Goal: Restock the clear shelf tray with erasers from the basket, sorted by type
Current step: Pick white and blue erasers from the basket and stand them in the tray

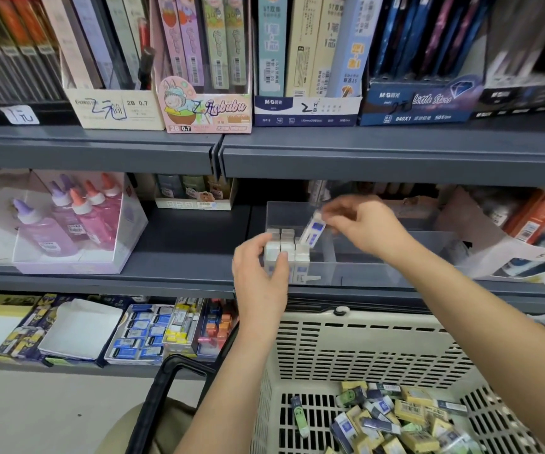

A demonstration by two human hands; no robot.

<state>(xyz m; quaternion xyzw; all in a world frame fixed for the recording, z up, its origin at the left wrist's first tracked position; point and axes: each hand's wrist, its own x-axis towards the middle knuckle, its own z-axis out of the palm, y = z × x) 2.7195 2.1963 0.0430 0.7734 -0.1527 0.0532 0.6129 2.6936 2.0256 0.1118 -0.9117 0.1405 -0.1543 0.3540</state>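
The clear shelf tray [379,271] stands on the middle shelf. Several white erasers with blue sleeves [292,249] stand upright in its left compartment. My left hand [259,273] grips the front of that standing group at the tray's left end. My right hand [361,224] pinches one white-and-blue eraser [313,229], tilted, just above the right side of the group. Below, the beige basket [362,348] holds several loose erasers [402,417]: yellow, green and blue-sleeved ones mixed together.
The tray's right compartments hold nothing. A box of glue bottles [68,224] stands to the left on the same shelf. Stationery boxes [205,103] fill the shelf above. The basket's black handle [163,398] hangs at the lower left. Small stationery packs [143,332] lie on the lower shelf.
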